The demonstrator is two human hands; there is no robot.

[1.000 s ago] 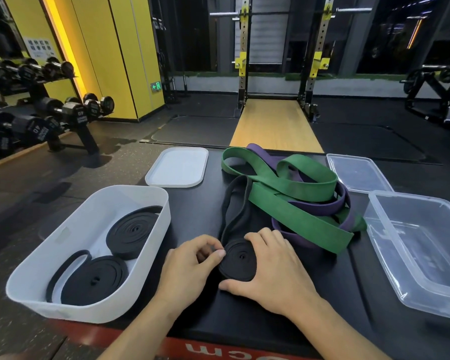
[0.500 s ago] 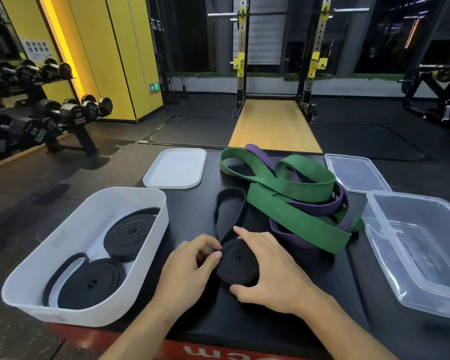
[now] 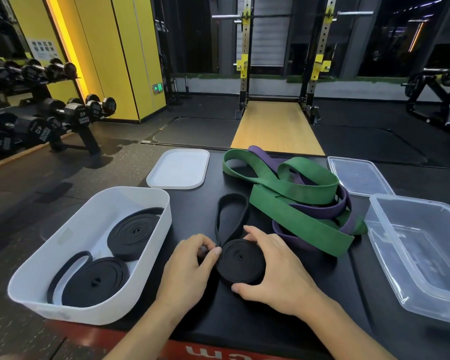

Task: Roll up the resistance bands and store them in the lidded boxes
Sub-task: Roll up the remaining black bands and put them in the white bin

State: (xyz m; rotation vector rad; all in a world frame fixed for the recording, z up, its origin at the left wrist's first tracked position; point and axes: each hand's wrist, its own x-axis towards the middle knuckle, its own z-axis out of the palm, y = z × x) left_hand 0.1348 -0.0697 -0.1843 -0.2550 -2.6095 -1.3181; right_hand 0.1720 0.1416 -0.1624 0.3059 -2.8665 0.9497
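Note:
A black resistance band lies mostly coiled on the black platform, with a short loop of loose tail running away from me. My right hand curls round the coil's right side, thumb at its near edge. My left hand pinches the band at the coil's left edge. Two rolled black bands lie in the white box at the left. A green band and a purple band lie tangled just beyond my right hand.
The white lid lies behind the white box. A clear box stands at the right with its clear lid behind it. A dumbbell rack is on the floor at the left and a squat rack straight ahead.
The coil has grown larger and the loose black loop has become shorter as both hands turned the roll. The hands stayed in about the same place.

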